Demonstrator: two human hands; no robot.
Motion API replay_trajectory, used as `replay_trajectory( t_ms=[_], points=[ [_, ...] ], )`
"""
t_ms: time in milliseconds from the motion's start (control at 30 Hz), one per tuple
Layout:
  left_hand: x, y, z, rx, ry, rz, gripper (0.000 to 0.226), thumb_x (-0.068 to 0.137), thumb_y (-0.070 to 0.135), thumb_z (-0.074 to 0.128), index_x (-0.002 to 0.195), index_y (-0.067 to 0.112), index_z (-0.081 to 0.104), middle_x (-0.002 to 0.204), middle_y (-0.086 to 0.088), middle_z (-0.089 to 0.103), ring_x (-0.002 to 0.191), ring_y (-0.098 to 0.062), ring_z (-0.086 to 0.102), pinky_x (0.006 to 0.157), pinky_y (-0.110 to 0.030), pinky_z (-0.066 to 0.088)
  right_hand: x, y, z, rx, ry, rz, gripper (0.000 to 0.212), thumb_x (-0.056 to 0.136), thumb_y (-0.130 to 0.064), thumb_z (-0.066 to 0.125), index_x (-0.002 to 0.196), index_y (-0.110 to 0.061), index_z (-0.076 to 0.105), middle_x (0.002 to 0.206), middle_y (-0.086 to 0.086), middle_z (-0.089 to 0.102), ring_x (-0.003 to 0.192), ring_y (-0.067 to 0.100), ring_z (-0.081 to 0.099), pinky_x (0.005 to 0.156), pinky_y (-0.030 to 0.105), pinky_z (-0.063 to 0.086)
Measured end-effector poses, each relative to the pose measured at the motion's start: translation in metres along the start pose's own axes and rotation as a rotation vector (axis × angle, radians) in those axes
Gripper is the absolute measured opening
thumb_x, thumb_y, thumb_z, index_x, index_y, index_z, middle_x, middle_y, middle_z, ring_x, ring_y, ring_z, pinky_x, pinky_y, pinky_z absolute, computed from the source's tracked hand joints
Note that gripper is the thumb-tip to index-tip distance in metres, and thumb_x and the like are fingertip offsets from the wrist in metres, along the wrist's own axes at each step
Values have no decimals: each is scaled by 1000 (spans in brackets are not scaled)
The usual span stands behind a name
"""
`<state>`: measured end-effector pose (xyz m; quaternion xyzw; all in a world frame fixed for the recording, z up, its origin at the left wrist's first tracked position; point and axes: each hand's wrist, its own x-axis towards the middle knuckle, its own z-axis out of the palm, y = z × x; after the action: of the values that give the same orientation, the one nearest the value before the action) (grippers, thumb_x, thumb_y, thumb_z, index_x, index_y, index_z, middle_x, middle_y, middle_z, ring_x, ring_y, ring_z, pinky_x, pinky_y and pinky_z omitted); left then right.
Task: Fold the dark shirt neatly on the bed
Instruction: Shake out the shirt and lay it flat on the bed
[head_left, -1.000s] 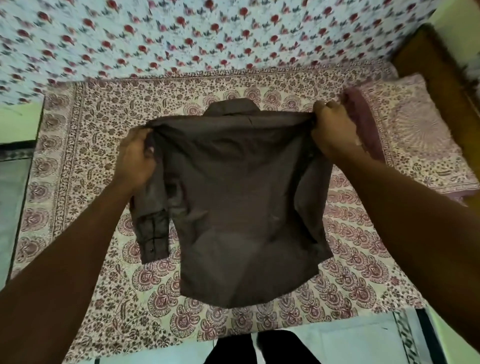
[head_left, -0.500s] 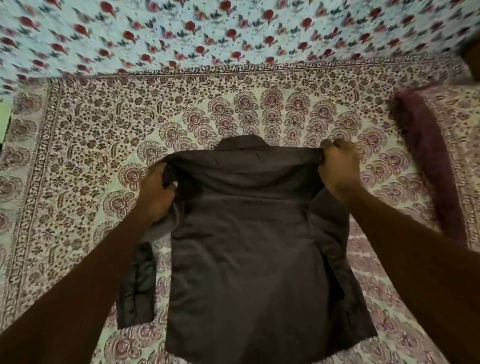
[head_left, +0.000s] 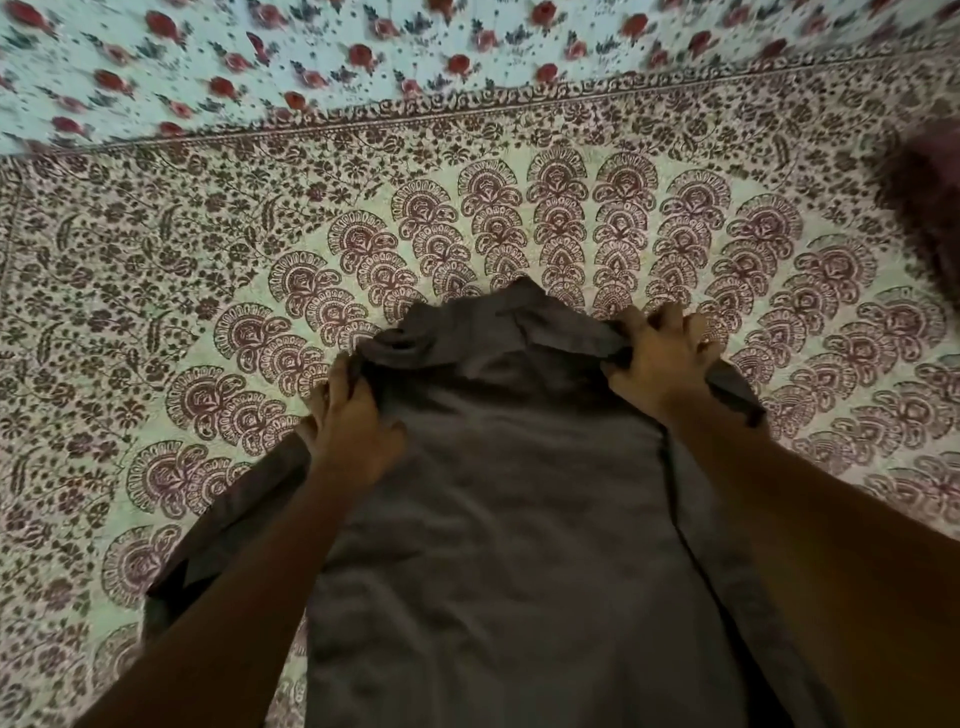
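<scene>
The dark grey-brown shirt (head_left: 498, 519) lies back-up on the patterned bed cover (head_left: 208, 291), collar pointing away from me. My left hand (head_left: 353, 431) grips the shirt at its left shoulder, fingers curled into the cloth. My right hand (head_left: 660, 364) clutches the right shoulder beside the collar, fingers bunching the fabric. A sleeve trails out to the lower left under my left forearm. The shirt's lower hem is out of frame.
A pale floral sheet (head_left: 311, 67) with red flowers runs along the far side of the bed. A dark maroon pillow edge (head_left: 930, 208) sits at the right. The printed cover spreads widely to the left and beyond the collar.
The shirt has come down from being held up in the air onto the bed. Both hands moved down and forward with its shoulders, and the camera leaned closer.
</scene>
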<state>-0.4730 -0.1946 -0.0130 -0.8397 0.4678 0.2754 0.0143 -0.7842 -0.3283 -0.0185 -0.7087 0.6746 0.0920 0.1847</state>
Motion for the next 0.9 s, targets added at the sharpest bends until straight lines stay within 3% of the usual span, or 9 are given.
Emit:
replay_trajectory(
  t_ms=[200,300,400,500,567,633,700,800,900],
  points=[
    [46,19,-8,-10,131,87,48,83,30,65,128,12,61,135,-12,51,128,-40,46,108,-66,36,36,-6,11,-21,129,-112,30,89,-25,69,119,-25,73,136,14,43,133,41,32,105,63,32],
    [74,25,-22,-47,270,52,53,87,20,66,138,10,53,145,-15,45,135,-40,37,112,-64,30,62,-10,-7,69,232,5,30,94,-28,63,121,-19,71,138,16,43,137,43,29,109,65,28],
    [96,41,-31,-19,217,56,70,85,20,71,148,11,43,161,-11,27,144,-45,23,114,-70,21,91,-16,-23,-55,226,59,46,92,-36,70,132,-15,61,150,21,38,145,45,24,113,69,20],
    [91,55,-16,208,317,28,79,84,25,75,151,7,36,166,-11,11,148,-49,16,112,-77,18,102,-24,-25,-222,345,-48,58,86,-9,73,139,-7,49,154,29,33,145,50,27,109,72,23],
    [74,59,3,266,465,114,67,84,18,71,145,12,43,156,-18,24,139,-47,29,108,-74,26,97,-29,-18,-330,458,-230,46,83,3,61,128,-1,52,141,33,46,133,51,44,101,71,35],
    [57,58,25,259,430,246,66,81,27,75,141,20,48,147,-16,34,129,-41,36,105,-66,33,86,-32,0,-378,500,-451,33,80,-3,65,112,0,57,119,30,58,109,49,60,86,59,50],
    [54,51,44,144,250,265,76,83,54,73,149,33,43,157,-9,30,137,-38,34,108,-62,32,73,-28,28,-335,410,-675,34,82,-19,75,110,-7,61,114,23,60,99,44,62,76,48,53],
    [67,36,54,14,81,158,99,71,80,69,154,53,23,170,0,9,155,-37,12,117,-68,22,57,-3,57,-286,170,-668,56,99,-58,46,143,-24,52,147,16,47,127,40,50,95,51,48],
    [79,27,45,-68,15,49,115,50,84,79,146,67,17,170,10,-11,157,-38,-8,114,-77,15,72,32,50,-161,128,-506,70,99,-71,24,157,-34,37,163,13,31,139,44,36,112,58,37]
  ],
)
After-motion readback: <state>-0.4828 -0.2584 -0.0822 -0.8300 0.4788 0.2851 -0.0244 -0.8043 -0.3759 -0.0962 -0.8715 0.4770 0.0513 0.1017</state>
